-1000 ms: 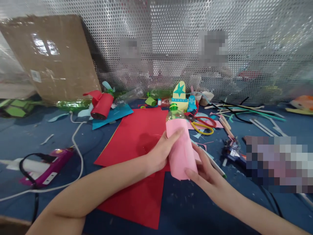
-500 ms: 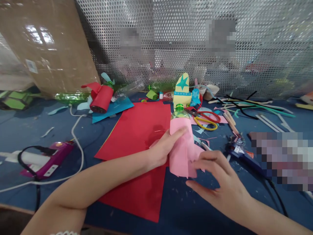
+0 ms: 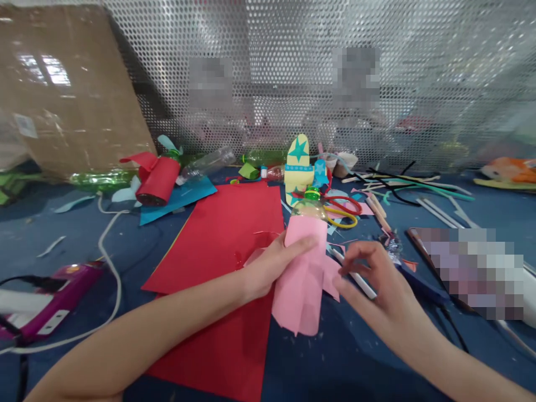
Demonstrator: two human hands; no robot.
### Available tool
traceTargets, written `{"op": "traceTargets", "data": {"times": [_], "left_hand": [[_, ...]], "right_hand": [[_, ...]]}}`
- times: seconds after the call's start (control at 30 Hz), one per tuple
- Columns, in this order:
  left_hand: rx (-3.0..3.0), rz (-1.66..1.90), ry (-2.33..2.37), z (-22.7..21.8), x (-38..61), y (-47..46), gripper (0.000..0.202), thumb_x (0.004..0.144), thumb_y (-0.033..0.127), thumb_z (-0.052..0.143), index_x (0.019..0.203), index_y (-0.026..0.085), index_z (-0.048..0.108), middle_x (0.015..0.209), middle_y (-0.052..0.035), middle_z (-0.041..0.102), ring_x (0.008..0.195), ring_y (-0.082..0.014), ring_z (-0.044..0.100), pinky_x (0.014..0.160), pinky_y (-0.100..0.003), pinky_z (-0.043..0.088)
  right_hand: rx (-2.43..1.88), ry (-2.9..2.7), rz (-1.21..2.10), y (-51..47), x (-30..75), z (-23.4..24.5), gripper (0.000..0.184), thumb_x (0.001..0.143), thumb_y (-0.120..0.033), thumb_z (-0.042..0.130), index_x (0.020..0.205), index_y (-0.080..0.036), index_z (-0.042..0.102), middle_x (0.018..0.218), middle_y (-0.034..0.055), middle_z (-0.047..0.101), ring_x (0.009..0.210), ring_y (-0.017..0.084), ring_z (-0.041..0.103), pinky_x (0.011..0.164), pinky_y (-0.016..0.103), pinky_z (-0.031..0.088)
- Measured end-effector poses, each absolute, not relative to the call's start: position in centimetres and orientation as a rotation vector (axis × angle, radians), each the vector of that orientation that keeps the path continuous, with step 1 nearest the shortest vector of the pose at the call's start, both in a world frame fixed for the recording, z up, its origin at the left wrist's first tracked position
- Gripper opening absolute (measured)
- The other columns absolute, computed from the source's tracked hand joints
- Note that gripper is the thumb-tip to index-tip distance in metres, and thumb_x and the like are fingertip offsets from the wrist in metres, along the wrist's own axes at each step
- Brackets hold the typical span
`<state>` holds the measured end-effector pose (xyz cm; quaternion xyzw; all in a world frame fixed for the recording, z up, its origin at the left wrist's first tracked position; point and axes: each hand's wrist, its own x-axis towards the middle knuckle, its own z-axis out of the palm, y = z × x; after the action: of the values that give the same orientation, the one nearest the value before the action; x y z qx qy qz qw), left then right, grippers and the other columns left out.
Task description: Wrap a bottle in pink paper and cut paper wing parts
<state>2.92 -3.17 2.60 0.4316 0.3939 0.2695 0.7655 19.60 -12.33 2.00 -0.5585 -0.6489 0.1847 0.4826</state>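
Note:
My left hand (image 3: 272,265) is wrapped around a plastic bottle (image 3: 302,268) covered in pink paper, its thumb lying across the front. The bottle leans slightly, with its green cap (image 3: 312,193) pointing away from me. Pink paper fins stick out at its sides, one of them the right fin (image 3: 330,275). Close to that fin is my right hand (image 3: 379,290), its fingers bent and a gap showing between thumb and fingers. Whether the fingertips touch the fin is hard to make out. Red paper sheets (image 3: 226,229) lie under my left forearm.
Scissors (image 3: 345,215) with red and yellow handles lie behind the bottle. A yellow paper rocket (image 3: 298,167) and a red-wrapped bottle (image 3: 159,180) are farther back. On the right are a glue gun (image 3: 422,283) and a phone-like slab (image 3: 456,268); on the left, a purple power strip (image 3: 54,301).
The pink-covered bottle has tilted and turned in my left hand, its lower end coming nearer to me. My right hand's thumb has risen toward the fin. The whole view has shifted slightly.

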Motion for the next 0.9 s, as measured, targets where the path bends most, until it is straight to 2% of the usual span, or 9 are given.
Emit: {"op": "traceTargets", "data": {"times": [0.1, 0.2, 0.33, 0.53, 0.6, 0.7, 0.77, 0.83, 0.9], "left_hand": [[1.035, 0.513, 0.812, 3.4, 2.8, -3.6, 0.058, 0.067, 0.045, 0.080, 0.113, 0.018, 0.059, 0.103, -0.0104, 0.070, 0.085, -0.0209, 0.068, 0.071, -0.029, 0.055], [1.161, 0.387, 0.714, 4.0, 2.7, -3.8, 0.055, 0.070, 0.044, 0.078, 0.115, 0.018, 0.060, 0.105, -0.0106, 0.071, 0.089, -0.0229, 0.068, 0.076, -0.033, 0.055], [1.364, 0.340, 0.553, 4.3, 2.9, -3.8, 0.043, 0.076, 0.040, 0.072, 0.113, 0.020, 0.064, 0.113, -0.0093, 0.070, 0.103, -0.0250, 0.065, 0.089, -0.036, 0.051], [1.512, 0.352, 0.573, 4.1, 3.2, -4.1, 0.033, 0.080, 0.034, 0.064, 0.111, 0.022, 0.065, 0.108, -0.0070, 0.070, 0.101, -0.0247, 0.065, 0.084, -0.035, 0.051], [1.520, 0.390, 0.702, 3.9, 3.2, -4.4, 0.046, 0.077, 0.040, 0.068, 0.117, 0.020, 0.059, 0.113, -0.0094, 0.067, 0.106, -0.0268, 0.063, 0.084, -0.035, 0.051], [1.573, 0.386, 0.968, 3.9, 2.8, -5.1, 0.085, 0.066, 0.054, 0.076, 0.135, 0.019, 0.040, 0.120, -0.0144, 0.062, 0.105, -0.0312, 0.063, 0.082, -0.039, 0.051], [1.677, 0.363, 1.008, 4.1, 2.4, -5.5, 0.106, 0.061, 0.056, 0.078, 0.146, 0.021, 0.025, 0.129, -0.0164, 0.057, 0.106, -0.0336, 0.062, 0.083, -0.043, 0.051], [1.846, 0.378, 0.937, 4.4, 2.1, -5.9, 0.109, 0.064, 0.053, 0.078, 0.150, 0.025, 0.018, 0.141, -0.0156, 0.048, 0.120, -0.0362, 0.053, 0.093, -0.046, 0.047], [2.037, 0.446, 0.846, 4.5, 1.8, -6.0, 0.094, 0.074, 0.050, 0.071, 0.151, 0.028, 0.020, 0.147, -0.0124, 0.042, 0.131, -0.0348, 0.043, 0.103, -0.048, 0.040]], "right_hand": [[-1.365, -1.263, 0.907, -11.1, 20.5, 2.3, 0.049, 0.080, -0.056, 0.064, 0.116, -0.027, 0.052, 0.104, 0.0070, 0.062, 0.102, 0.023, 0.062, 0.085, 0.039, 0.055], [-1.265, -1.133, 1.278, -10.6, 20.4, 2.7, 0.055, 0.077, -0.059, 0.067, 0.120, -0.028, 0.055, 0.122, 0.0083, 0.063, 0.115, 0.026, 0.058, 0.098, 0.044, 0.048], [-1.201, -0.991, 1.384, -10.9, 19.4, 2.5, 0.052, 0.074, -0.052, 0.075, 0.118, -0.029, 0.060, 0.128, 0.0060, 0.063, 0.120, 0.026, 0.056, 0.101, 0.043, 0.046], [-1.139, -0.845, 1.380, -11.1, 18.4, 1.9, 0.050, 0.071, -0.045, 0.079, 0.114, -0.027, 0.064, 0.118, 0.0053, 0.070, 0.115, 0.028, 0.060, 0.092, 0.040, 0.052], [-1.126, -0.828, 1.357, -11.0, 18.3, 1.8, 0.046, 0.072, -0.044, 0.078, 0.113, -0.027, 0.065, 0.117, 0.0049, 0.070, 0.114, 0.027, 0.061, 0.091, 0.039, 0.053], [-1.109, -0.786, 1.296, -10.8, 18.3, 1.9, 0.044, 0.070, -0.038, 0.080, 0.110, -0.028, 0.066, 0.117, 0.0030, 0.071, 0.114, 0.026, 0.061, 0.094, 0.038, 0.051], [-1.109, -0.716, 1.235, -10.6, 18.6, 2.2, 0.042, 0.067, -0.037, 0.082, 0.105, -0.027, 0.067, 0.114, 0.0025, 0.072, 0.112, 0.026, 0.062, 0.093, 0.038, 0.052], [-1.115, -0.622, 1.182, -10.2, 18.9, 2.6, 0.038, 0.065, -0.040, 0.082, 0.098, -0.026, 0.067, 0.110, 0.0029, 0.073, 0.108, 0.027, 0.064, 0.088, 0.037, 0.055], [-1.128, -0.542, 1.134, -9.9, 19.3, 2.9, 0.036, 0.063, -0.042, 0.082, 0.091, -0.026, 0.067, 0.105, 0.0029, 0.074, 0.105, 0.028, 0.066, 0.080, 0.035, 0.058]]}}
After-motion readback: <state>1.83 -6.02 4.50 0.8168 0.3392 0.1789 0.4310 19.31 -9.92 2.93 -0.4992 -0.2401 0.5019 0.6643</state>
